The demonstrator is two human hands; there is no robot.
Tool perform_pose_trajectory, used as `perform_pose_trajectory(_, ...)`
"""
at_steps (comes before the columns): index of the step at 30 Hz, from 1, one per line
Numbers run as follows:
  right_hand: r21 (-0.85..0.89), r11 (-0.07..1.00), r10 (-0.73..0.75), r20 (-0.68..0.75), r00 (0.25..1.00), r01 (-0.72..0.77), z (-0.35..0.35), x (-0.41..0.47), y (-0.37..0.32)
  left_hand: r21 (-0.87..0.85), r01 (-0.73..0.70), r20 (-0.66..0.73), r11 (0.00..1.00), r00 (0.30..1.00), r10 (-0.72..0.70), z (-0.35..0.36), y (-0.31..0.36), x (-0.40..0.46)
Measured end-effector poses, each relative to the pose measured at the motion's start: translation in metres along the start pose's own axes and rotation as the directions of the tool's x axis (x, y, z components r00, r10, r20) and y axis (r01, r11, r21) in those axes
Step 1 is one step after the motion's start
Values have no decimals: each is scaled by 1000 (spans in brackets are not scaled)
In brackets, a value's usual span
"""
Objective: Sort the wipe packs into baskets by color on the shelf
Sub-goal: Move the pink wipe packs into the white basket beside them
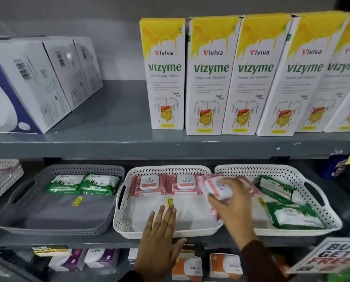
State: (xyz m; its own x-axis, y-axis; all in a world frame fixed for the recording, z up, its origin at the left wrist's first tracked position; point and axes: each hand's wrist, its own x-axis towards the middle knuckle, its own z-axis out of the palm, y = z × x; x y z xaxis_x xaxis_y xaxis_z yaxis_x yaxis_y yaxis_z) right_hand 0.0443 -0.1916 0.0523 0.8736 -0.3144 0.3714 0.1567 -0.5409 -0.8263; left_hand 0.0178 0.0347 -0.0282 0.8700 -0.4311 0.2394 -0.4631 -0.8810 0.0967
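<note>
Three baskets stand on the middle shelf. The grey basket (13, 202) on the left holds two green wipe packs (82, 184). The white middle basket (121, 210) holds two pink wipe packs (166, 185) at its back. The white right basket (331, 216) holds green packs (292, 215) and a pink pack (249, 187). My right hand (231, 202) is shut on a pink wipe pack (212, 187), held over the rim between the middle and right baskets. My left hand (159, 235) lies flat and open on the middle basket's front rim.
Tall yellow-and-white boxes (210, 78) and white cartons (27, 86) fill the shelf above. Another white basket (5, 169) sits at the far left. Small boxes (225, 265) line the shelf below. A printed sign (329, 257) hangs at the lower right.
</note>
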Motion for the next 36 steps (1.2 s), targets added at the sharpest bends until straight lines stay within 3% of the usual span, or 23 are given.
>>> perform_pose_trajectory(5, -112, 992, -32, 206, 978, 56, 66, 5, 10, 15, -35, 8, 999, 999, 35, 2, -2, -1)
perform_pose_trajectory(8, -261, 965, 61, 347, 936, 33, 89, 8, 30, 39, -52, 25, 998, 998, 51, 2, -4, -3)
perform_pose_trajectory(11, -393, 916, 70, 367, 928, 86, 93, 10, 32, 51, -36, 24, 998, 999, 34, 1, -4, -2)
perform_pose_trajectory(14, -397, 912, 79, 406, 910, 98, 83, 14, 20, 73, -35, 31, 997, 999, 32, -1, 1, 1)
perform_pose_trajectory(17, -267, 963, 40, 237, 971, 26, 57, 23, 18, 101, -98, 53, 990, 994, 93, 1, 12, 11)
perform_pose_trajectory(20, -340, 940, 1, -49, 999, -17, 23, 44, 38, 112, -131, 67, 985, 990, 124, 4, 30, 25)
perform_pose_trajectory(23, -523, 826, 225, -33, 974, -209, 5, 66, 88, 94, -158, 71, 983, 986, 151, 7, 48, 34)
perform_pose_trajectory(25, -528, 805, 352, 58, 934, -271, -4, 74, 117, 82, -153, 51, 985, 988, 149, 7, 57, 38)
perform_pose_trajectory(28, -468, 847, 350, 140, 926, -250, -12, 74, 133, 76, -152, 36, 986, 988, 149, 5, 60, 37)
perform_pose_trajectory(36, -339, 860, 405, -2, 914, -382, -32, 55, 119, 14, 21, 2, 1000, 1000, -21, 2, 9, -1)
